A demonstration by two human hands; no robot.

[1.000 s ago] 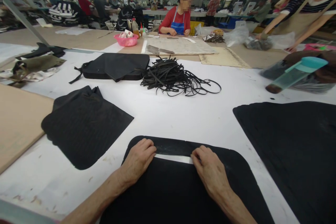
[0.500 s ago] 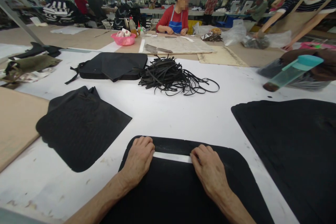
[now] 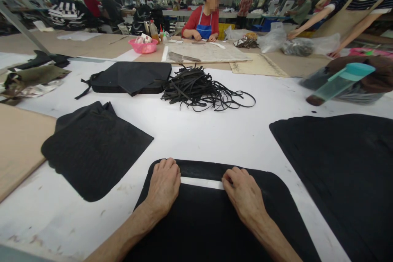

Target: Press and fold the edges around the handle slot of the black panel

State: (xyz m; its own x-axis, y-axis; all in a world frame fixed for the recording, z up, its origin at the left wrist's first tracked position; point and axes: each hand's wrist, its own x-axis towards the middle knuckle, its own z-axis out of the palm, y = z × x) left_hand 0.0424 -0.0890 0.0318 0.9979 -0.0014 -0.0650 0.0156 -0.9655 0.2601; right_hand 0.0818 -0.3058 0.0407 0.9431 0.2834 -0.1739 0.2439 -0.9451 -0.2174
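Note:
A black fabric panel (image 3: 196, 217) with rounded corners lies in front of me on the white tabletop. Across its upper part runs a narrow white strip (image 3: 202, 183); whether it is a tape or a gap, I cannot tell. At the strip's left end, my left hand (image 3: 165, 186) has its fingers curled down on the panel near the top edge. My right hand (image 3: 244, 192) is at the other end, thumb and forefinger pinched together on the black material. Both sets of fingertips are partly hidden.
Folded black pieces (image 3: 96, 149) lie left, and a large black panel (image 3: 340, 163) lies right. Beyond are a heap of black straps (image 3: 196, 88), a flat black stack (image 3: 132, 77) and a turquoise-lidded bottle (image 3: 340, 84). Two people (image 3: 202, 20) work across the table.
My left forearm has shifted slightly to the right, and the left hand sits a little more upright. The right hand stays almost in place. The co-worker at right has moved an arm.

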